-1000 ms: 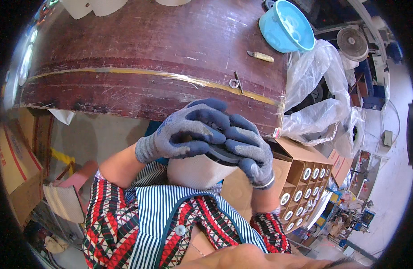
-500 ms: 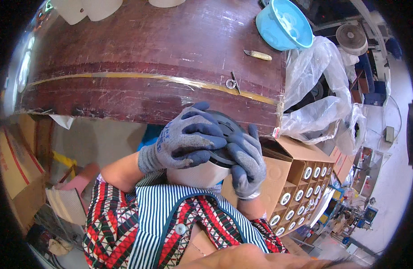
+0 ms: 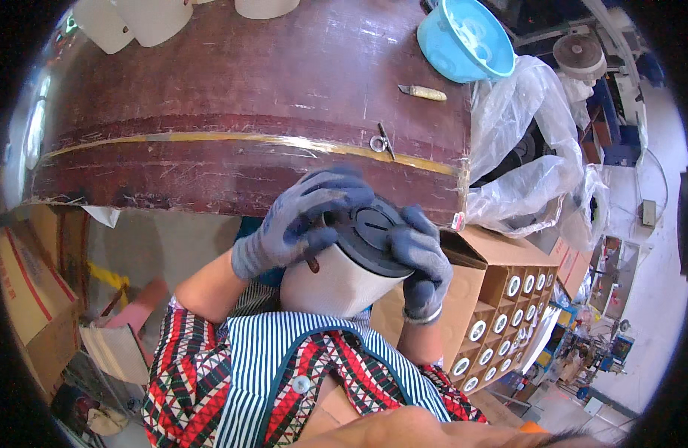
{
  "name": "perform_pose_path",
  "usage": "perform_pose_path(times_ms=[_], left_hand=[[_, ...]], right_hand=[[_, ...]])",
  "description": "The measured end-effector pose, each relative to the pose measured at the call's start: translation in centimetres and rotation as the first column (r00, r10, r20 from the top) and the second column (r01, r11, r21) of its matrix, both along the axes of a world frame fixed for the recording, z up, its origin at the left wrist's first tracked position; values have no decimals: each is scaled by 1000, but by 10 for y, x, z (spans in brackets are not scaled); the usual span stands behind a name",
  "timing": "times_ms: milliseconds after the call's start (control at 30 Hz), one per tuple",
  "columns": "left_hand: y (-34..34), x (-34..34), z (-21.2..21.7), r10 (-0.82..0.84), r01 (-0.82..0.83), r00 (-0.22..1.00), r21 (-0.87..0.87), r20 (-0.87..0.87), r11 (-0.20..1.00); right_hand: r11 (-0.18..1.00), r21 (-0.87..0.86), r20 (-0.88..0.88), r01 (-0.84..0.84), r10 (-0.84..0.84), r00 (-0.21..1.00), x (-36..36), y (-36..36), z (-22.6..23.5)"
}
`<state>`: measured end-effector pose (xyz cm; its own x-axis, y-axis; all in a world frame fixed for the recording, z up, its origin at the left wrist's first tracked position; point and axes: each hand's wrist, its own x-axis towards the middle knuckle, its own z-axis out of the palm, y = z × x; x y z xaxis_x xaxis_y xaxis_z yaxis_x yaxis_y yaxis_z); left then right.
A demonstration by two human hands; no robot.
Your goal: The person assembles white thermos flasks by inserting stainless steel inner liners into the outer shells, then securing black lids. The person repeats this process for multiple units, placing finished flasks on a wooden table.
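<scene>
A white cylindrical canister (image 3: 336, 282) leans in my lap, tilted, with a small dark hole in its side. A black round lid (image 3: 370, 228) with a raised oval in its middle covers its upper end. My left hand (image 3: 303, 216), in a grey knitted glove with darker fingers, lies over the lid's left edge, fingers apart and slightly blurred, thumb low beside the canister wall. My right hand (image 3: 426, 261), gloved alike, is closed around the lid's right edge, thumb on top. The canister's lower end is hidden against my striped apron.
On the dark red table (image 3: 232, 89) lie a knife (image 3: 424, 92) and a ring with a thin dark tool (image 3: 386, 142). A blue basin (image 3: 463, 45) and white canisters (image 3: 161, 19) stand farther back. Right are a plastic bag (image 3: 523, 187) and a divided carton (image 3: 508, 261).
My left hand has drawn back leftward off the middle of the lid, showing more of it. My right hand has shifted slightly right and down along the lid's edge.
</scene>
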<state>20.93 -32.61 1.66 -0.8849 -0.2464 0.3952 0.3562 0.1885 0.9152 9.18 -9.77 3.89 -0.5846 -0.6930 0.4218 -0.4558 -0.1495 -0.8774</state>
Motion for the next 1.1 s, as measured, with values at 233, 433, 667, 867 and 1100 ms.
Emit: perform_pose_path(times_ms=[233, 433, 667, 867, 1100], left_hand=[[10, 10, -3, -86, 87, 996, 59, -10, 995], [17, 18, 29, -15, 11, 1000, -330, -10, 944], [6, 17, 22, -34, 33, 999, -148, -5, 988], [-5, -46, -50, -569, 433, 822, 693, -41, 576], [49, 42, -95, 31, -127, 975, 434, 221, 892]], right_hand=[[995, -101, 89, -25, 34, 995, 1, -14, -25], [839, -539, 400, -78, 336, 853, -12, -20, -77], [964, 132, 70, -229, 221, 973, -24, -9, 0], [765, 594, -355, -248, 527, 773, 31, -25, 94], [622, 562, 37, -545, 640, 767, -54, -59, 67]])
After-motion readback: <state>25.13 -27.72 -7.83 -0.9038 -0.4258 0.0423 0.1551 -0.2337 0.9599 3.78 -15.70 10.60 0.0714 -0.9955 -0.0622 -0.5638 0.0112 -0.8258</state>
